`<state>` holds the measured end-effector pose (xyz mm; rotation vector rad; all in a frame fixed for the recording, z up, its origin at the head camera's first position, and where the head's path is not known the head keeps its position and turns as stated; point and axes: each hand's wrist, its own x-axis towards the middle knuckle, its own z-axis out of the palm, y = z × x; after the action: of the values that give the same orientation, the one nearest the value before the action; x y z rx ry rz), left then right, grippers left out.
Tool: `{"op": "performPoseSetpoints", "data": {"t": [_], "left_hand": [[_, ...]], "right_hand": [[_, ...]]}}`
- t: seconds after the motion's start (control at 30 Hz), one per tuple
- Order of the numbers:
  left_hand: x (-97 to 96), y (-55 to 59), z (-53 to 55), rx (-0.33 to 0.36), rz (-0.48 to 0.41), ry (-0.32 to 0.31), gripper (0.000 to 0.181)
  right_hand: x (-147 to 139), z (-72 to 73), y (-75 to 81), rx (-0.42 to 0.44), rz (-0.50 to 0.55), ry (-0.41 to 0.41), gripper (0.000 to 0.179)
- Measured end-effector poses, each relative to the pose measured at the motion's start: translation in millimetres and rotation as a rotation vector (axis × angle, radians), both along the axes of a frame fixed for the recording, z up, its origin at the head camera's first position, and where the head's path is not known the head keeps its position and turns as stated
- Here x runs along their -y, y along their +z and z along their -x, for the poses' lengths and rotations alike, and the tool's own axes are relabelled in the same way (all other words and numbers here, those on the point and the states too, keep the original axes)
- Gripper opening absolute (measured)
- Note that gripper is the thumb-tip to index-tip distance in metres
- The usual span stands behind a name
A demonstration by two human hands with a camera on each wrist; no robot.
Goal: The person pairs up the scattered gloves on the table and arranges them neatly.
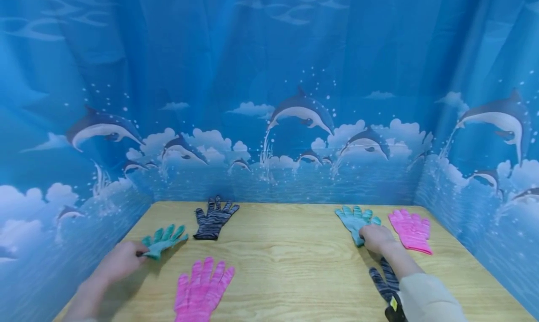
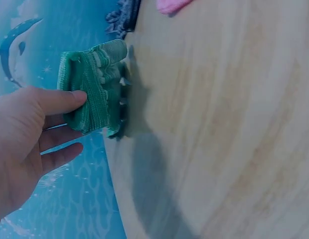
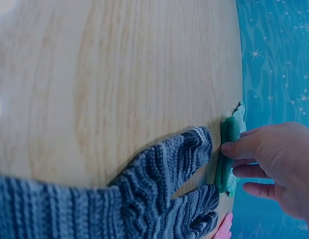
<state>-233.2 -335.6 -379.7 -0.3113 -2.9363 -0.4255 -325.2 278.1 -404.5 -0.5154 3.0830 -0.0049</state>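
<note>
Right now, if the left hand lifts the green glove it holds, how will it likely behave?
The green glove will probably flop, since it looks like soft knit. It's likely light: the left hand holds it in a pinch at the cuff. The ribbed texture there suggests it shouldn't slip easily.

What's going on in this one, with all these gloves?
A person has a green glove in each hand. The left grip pinches one green glove by its cuff, raised off the table. The right grip pinches the other green glove by its cuff, near the far edge. Lying on the table are a far-left striped glove, a near-left pink glove, a far-right pink glove and a near-right striped glove.
</note>
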Motion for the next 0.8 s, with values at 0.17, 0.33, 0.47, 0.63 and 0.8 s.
{"op": "performPoseSetpoints", "data": {"t": [0.17, 0.33, 0.47, 0.63, 0.8], "left_hand": [[5.7, 14.4, 5.6, 0.056, -0.087, 0.006, 0.014], [-4.0, 31.3, 8.1, 0.05, -0.128, 0.062, 0.029], [-12.1, 42.7, 9.0, 0.072, -0.184, 0.091, 0.025], [-23.9, 56.1, 9.7, 0.044, -0.222, 0.109, 0.031], [-41.4, 69.1, 14.3, 0.055, -0.24, 0.12, 0.034]], "right_hand": [[-0.6, 0.7, -1.2, 0.009, 0.023, 0.009, 0.029], [-3.4, 3.1, -5.3, -0.014, 0.029, 0.033, 0.029], [-6.0, 2.7, -6.2, -0.011, 0.05, 0.036, 0.028], [-9.4, 1.0, -0.1, 0.039, 0.126, 0.016, 0.022], [-14.3, 1.7, 7.3, 0.024, 0.181, 0.031, 0.008]]}}
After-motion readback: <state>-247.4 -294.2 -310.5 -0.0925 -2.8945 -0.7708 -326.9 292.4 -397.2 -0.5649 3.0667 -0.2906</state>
